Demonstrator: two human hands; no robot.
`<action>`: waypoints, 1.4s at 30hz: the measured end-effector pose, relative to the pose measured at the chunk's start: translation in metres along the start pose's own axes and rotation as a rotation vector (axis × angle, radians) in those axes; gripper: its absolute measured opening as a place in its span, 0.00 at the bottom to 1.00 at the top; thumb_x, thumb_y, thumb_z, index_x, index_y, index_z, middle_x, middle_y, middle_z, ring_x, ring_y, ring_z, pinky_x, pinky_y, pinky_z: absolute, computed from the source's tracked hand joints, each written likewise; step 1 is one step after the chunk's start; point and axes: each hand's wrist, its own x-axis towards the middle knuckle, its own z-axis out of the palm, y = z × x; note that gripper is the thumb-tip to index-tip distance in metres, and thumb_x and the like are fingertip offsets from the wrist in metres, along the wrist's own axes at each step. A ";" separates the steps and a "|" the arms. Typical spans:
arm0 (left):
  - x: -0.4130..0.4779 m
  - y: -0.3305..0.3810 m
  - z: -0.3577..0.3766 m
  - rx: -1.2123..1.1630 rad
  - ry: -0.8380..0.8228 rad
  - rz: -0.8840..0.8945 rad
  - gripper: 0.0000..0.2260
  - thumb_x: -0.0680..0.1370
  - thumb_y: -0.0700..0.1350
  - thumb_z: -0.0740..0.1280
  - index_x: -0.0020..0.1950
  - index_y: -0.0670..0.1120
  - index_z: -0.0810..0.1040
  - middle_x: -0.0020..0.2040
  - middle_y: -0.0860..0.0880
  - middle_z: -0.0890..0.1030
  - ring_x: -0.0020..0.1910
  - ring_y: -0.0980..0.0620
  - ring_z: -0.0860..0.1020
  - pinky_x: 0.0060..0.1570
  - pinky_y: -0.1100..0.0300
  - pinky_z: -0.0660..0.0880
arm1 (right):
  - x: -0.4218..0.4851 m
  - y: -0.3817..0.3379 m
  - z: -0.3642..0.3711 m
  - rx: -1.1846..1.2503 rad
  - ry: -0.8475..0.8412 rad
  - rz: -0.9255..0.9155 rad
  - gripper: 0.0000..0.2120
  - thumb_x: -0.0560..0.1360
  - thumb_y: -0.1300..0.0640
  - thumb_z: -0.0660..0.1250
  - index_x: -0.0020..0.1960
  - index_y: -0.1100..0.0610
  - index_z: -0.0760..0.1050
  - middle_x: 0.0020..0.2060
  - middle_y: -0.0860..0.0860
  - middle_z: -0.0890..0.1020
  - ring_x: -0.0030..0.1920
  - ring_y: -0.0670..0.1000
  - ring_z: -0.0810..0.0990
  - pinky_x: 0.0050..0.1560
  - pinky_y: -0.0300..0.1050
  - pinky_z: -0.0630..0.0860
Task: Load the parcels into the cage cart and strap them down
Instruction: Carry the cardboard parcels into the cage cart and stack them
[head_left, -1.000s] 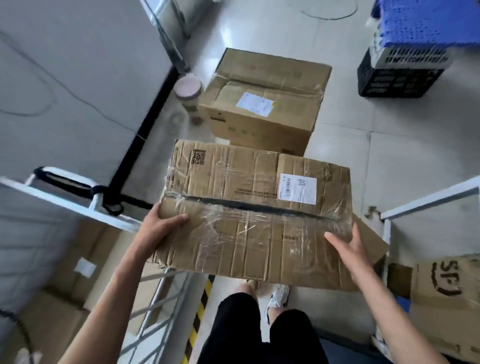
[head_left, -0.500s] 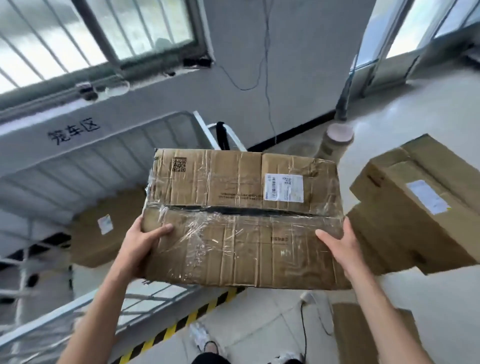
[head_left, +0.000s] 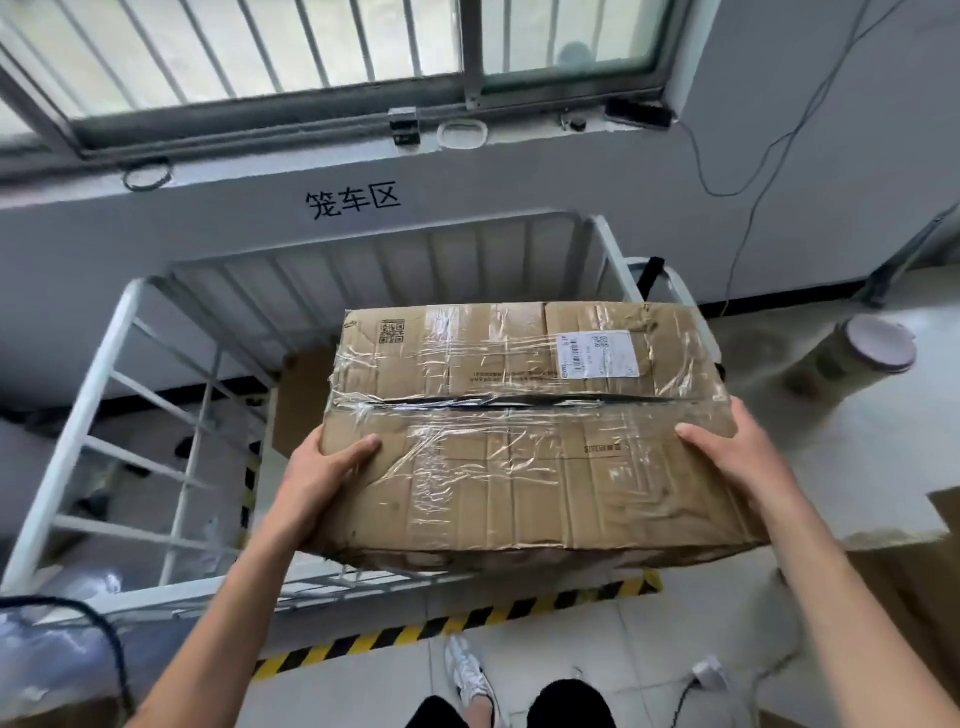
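The crumpled brown cardboard parcel wrapped in clear tape (head_left: 524, 431) is held up in mid-frame with its long axis running left to right. The left hand (head_left: 322, 473) clamps its lower-left corner and the right hand (head_left: 727, 452) clamps its right end, each with a thumb on top. The white metal cage cart (head_left: 130, 364) stands straight ahead and below, open-topped, its middle a little left of the parcel, so the left hand is the nearer. From here I'd say the parcel goes forward and down over the near rail. The parcel hides most of the cart's inside. Only part of a plain brown box (head_left: 301, 395) shows in there, and both hands' fingers are out of sight underneath. A black strap (head_left: 652, 275) hangs on the cart's right post, its lower end cut off.
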 end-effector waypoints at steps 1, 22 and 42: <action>0.007 0.001 -0.006 -0.003 0.005 -0.004 0.27 0.64 0.58 0.81 0.60 0.51 0.80 0.50 0.52 0.87 0.49 0.51 0.85 0.55 0.47 0.81 | 0.005 -0.007 0.007 0.009 -0.005 0.000 0.51 0.56 0.25 0.72 0.75 0.41 0.60 0.68 0.49 0.76 0.64 0.57 0.78 0.63 0.64 0.75; 0.189 -0.117 -0.130 0.055 0.231 -0.407 0.20 0.73 0.47 0.77 0.62 0.48 0.77 0.54 0.47 0.83 0.46 0.52 0.81 0.48 0.55 0.77 | 0.153 -0.086 0.327 0.063 -0.374 0.118 0.59 0.56 0.31 0.79 0.78 0.49 0.57 0.70 0.50 0.74 0.67 0.55 0.75 0.68 0.59 0.72; 0.373 -0.407 -0.258 0.238 0.193 -0.488 0.22 0.76 0.43 0.74 0.68 0.50 0.72 0.62 0.48 0.78 0.58 0.48 0.76 0.62 0.51 0.71 | 0.150 -0.007 0.659 -0.064 -0.323 0.188 0.47 0.67 0.47 0.80 0.74 0.54 0.55 0.64 0.53 0.77 0.62 0.54 0.77 0.62 0.50 0.73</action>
